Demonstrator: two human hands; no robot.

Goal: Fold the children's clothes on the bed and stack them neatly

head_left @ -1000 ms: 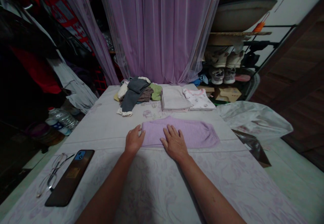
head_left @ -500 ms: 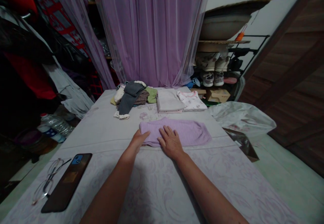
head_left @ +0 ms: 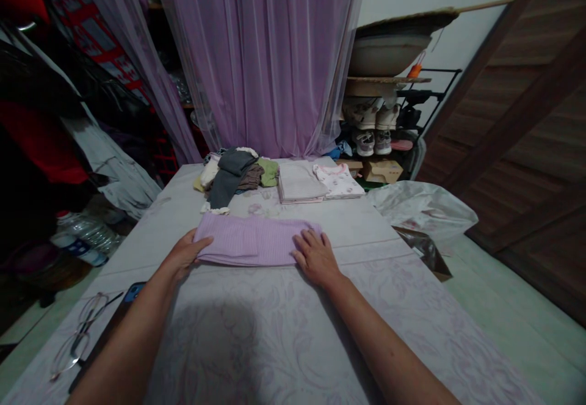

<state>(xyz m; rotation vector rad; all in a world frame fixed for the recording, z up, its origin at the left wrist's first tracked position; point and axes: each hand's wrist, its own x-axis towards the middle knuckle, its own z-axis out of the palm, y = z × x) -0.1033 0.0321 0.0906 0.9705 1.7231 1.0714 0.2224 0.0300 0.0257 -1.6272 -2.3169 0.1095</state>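
Observation:
A lilac ribbed garment (head_left: 274, 245) lies folded into a long flat strip across the bed or table cover in front of me. A shorter folded layer rests on its left half, its edge showing near the middle. My left hand (head_left: 185, 252) pinches the left end, thumb on top and fingers underneath, mostly hidden. Flat on the right end rests my right hand (head_left: 317, 258), fingers spread over the cloth. Behind the garment sit a heap of clothes with a dark grey piece (head_left: 226, 179) on top, a folded grey striped pile (head_left: 300, 184) and a folded white printed garment (head_left: 339, 182).
Glasses (head_left: 75, 338) and a phone (head_left: 110, 332), partly behind my left forearm, lie at the front left. A purple curtain (head_left: 265, 57) hangs behind. Shoes (head_left: 373, 142) on a rack, a plastic bag (head_left: 425, 206) and plastic bottles (head_left: 89, 234) stand around the edges.
My left hand has moved left with the garment's end, so the cloth reaches farther left. The part that stuck out beyond my right hand no longer shows. The view has shifted slightly.

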